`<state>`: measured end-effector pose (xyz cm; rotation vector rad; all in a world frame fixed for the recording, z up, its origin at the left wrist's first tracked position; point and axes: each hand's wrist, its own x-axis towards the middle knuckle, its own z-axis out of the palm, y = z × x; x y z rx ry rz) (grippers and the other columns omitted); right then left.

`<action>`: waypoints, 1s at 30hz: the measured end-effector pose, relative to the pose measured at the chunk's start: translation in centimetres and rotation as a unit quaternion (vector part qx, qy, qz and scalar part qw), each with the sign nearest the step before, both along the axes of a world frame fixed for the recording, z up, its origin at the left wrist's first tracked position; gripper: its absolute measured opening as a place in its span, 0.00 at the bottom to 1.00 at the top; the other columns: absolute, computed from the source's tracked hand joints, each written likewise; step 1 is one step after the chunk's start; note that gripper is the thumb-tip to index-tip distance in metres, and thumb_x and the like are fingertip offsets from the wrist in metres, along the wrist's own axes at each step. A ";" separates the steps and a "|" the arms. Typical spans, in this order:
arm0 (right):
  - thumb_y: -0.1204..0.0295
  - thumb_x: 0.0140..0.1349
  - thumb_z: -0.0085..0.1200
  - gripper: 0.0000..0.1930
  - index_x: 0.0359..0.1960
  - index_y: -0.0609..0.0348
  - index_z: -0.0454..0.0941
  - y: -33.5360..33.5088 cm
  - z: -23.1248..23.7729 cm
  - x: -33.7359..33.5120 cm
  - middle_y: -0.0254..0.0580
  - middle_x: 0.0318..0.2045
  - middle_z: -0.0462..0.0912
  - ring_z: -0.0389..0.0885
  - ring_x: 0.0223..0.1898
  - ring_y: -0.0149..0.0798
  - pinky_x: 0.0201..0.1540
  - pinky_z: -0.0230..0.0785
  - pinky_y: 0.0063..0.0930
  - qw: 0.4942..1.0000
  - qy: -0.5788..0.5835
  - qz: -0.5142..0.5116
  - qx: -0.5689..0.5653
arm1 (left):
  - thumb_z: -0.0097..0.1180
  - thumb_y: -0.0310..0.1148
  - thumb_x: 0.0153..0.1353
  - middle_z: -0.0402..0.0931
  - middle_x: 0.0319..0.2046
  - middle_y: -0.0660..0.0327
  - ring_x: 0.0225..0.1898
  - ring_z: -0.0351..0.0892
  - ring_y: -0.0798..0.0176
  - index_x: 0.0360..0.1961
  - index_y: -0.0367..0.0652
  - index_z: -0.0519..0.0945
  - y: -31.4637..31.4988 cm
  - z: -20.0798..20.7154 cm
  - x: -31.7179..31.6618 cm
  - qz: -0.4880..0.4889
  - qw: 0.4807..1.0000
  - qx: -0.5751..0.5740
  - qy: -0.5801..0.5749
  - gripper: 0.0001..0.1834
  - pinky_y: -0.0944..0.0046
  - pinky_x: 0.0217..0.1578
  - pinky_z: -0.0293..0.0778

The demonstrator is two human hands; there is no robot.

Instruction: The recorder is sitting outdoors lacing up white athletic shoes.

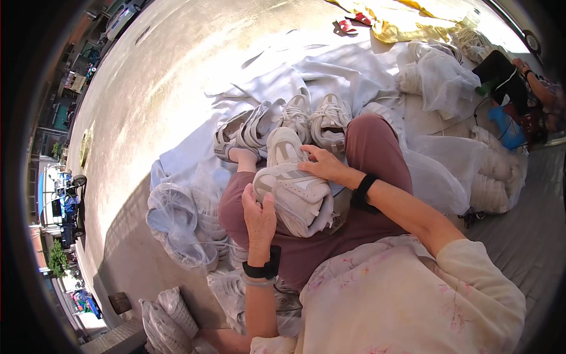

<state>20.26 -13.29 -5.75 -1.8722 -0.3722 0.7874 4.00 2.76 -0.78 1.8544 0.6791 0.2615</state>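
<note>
A light beige and grey sneaker (298, 197) lies across my lap, tilted, with its opening toward me. My left hand (259, 221) grips its left edge, thumb and fingertips at the toe end. The fingers of my right hand (323, 165) curl over its upper right side. A second sneaker (284, 144) of the same colour sits just beyond it, partly covered. Two more sneakers, a left one (296, 115) and a right one (330, 121), stand farther out with their laces showing. Left of them are grey strapped sandals (256, 127), near a bare ankle.
A pale cloth sheet (330, 71) spreads over the ground ahead. Plastic-wrapped shoes (177, 215) lie at my left, more bagged shoes (492, 177) at my right. Yellow cloth (407, 29) lies far ahead. Another person (539, 88) sits at the far right by a blue bag (507, 127).
</note>
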 end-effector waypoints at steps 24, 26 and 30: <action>0.54 0.50 0.64 0.34 0.56 0.63 0.72 0.3 1.6 -0.2 0.41 0.32 0.79 0.75 0.32 0.30 0.34 0.68 0.24 0.998 0.017 -0.050 0.037 | 0.67 0.29 0.49 0.73 0.44 0.55 0.44 0.74 0.65 0.53 0.32 0.66 1.1 -1.1 -0.1 0.012 0.982 -0.150 -0.115 0.31 0.69 0.46 0.71; 0.55 0.49 0.64 0.34 0.55 0.63 0.73 0.3 2.8 -0.8 0.41 0.31 0.79 0.75 0.31 0.30 0.34 0.68 0.25 0.999 -0.012 -0.042 0.032 | 0.67 0.30 0.52 0.73 0.45 0.56 0.44 0.73 0.66 0.53 0.33 0.67 1.6 -1.1 -0.7 0.001 0.959 -0.271 -0.085 0.30 0.70 0.45 0.71; 0.55 0.46 0.66 0.33 0.53 0.62 0.76 0.6 3.5 -1.0 0.41 0.27 0.79 0.76 0.31 0.31 0.34 0.68 0.26 0.990 -0.140 -0.022 -0.019 | 0.65 0.31 0.54 0.74 0.44 0.58 0.43 0.73 0.67 0.52 0.36 0.69 0.8 -0.4 -1.0 0.011 0.965 -0.255 -0.066 0.26 0.70 0.45 0.70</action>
